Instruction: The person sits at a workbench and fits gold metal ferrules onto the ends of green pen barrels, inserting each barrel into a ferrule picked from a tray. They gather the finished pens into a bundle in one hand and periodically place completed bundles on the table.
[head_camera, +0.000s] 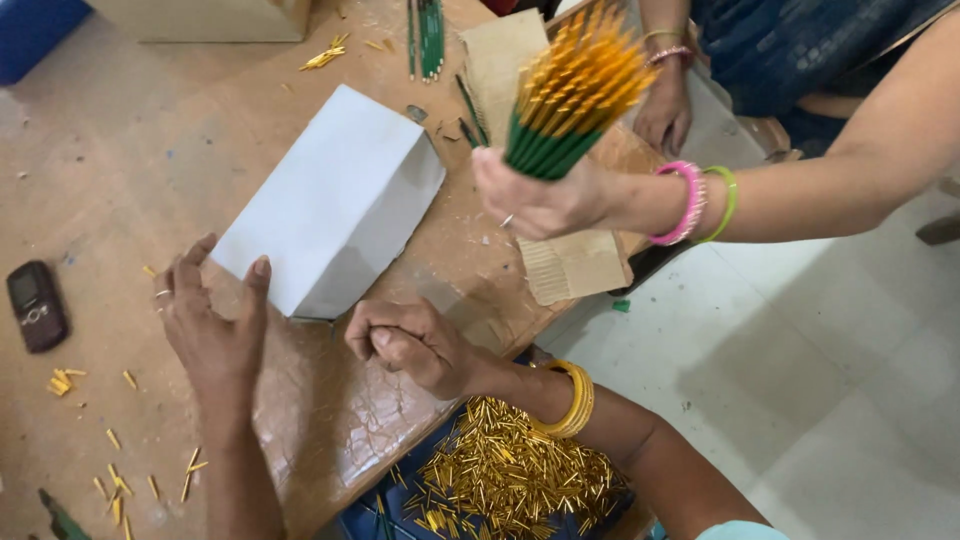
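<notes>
The left hand (212, 325) lies open, fingers spread, its thumb tip touching the near corner of a plain white box (335, 200) lying tilted on the brown table (150, 150). The right hand (410, 343) is clenched in a fist just beside the box's near edge; whether it grips anything cannot be told. Beyond it, another person's hand (535, 200) grasps a bundle of green, gold-tipped pencils (570, 95).

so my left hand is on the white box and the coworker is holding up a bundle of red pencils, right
Not quite: the pencils are green with gold ends, not red. The head view shows this. The rest holds: your left hand touches the white box, and the co-worker's hand holds the bundle up.
</notes>
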